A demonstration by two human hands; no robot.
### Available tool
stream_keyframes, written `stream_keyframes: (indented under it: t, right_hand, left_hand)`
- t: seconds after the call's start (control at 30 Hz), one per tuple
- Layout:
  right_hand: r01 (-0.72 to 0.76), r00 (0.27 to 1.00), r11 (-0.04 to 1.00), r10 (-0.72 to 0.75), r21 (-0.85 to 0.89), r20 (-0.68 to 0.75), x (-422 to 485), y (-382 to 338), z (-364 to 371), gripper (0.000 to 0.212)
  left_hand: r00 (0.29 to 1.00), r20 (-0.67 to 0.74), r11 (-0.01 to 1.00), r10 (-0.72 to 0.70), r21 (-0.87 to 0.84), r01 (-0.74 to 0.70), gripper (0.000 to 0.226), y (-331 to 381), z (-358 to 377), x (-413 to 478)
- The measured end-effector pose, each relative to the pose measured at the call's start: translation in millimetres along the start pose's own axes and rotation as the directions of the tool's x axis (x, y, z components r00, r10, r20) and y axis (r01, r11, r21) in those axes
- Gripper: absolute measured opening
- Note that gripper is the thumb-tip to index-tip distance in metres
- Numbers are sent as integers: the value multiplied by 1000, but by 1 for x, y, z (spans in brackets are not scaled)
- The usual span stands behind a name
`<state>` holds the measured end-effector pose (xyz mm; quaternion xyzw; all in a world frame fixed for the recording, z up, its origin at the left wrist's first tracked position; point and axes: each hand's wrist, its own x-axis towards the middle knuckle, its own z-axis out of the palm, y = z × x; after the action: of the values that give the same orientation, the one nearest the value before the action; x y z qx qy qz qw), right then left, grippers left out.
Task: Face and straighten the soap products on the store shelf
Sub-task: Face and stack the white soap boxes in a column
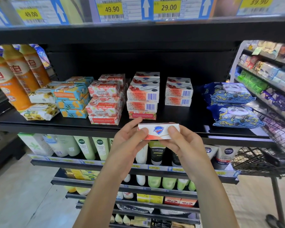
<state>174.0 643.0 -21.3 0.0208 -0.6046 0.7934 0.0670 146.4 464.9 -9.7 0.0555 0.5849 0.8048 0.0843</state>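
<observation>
I hold a white and red Safeguard soap box (158, 130) in front of the black shelf (59, 125), its logo facing me. My left hand (130, 142) grips its left end and my right hand (181, 143) grips its right end. Behind it on the shelf stand two stacks of Safeguard boxes (143, 96) (178, 92) with their barcodes facing out. Left of them sit upside-down Goat Soap boxes (105, 102), blue and orange soap packs (72, 99) and white floral soap packs (41, 104), some askew.
Orange bottles (11, 83) stand at the shelf's left end. Blue panda packs (232, 104) lie at its right. A black wire shopping cart (263, 153) is at the right. Tubes and bottles fill the lower shelves (92, 148). Price tags hang above (112, 9).
</observation>
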Motion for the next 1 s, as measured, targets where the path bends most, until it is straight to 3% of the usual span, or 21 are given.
stream_keyframes:
  t: [0.3, 0.5, 0.77, 0.9, 1.0]
  right_hand:
    - [69, 996, 997, -70, 14, 54, 0, 3, -9, 52]
    - [101, 988, 995, -98, -20, 118, 0, 6, -13, 63]
    - [76, 984, 997, -73, -11, 162, -1, 5, -15, 75]
    - [-10, 996, 999, 13, -32, 92, 0, 4, -11, 76]
    - [-59, 998, 997, 58, -49, -34, 1, 1, -6, 61]
  left_hand:
    - [999, 24, 999, -38, 36, 37, 45, 6, -3, -1]
    - [994, 21, 994, -108, 1, 108, 44, 9, 0, -2]
    - [994, -31, 994, -105, -46, 104, 31, 6, -1, 0]
    - [997, -19, 997, -80, 1, 80, 33, 5, -2, 0]
    - [997, -20, 997, -75, -1, 75, 37, 2, -2, 1]
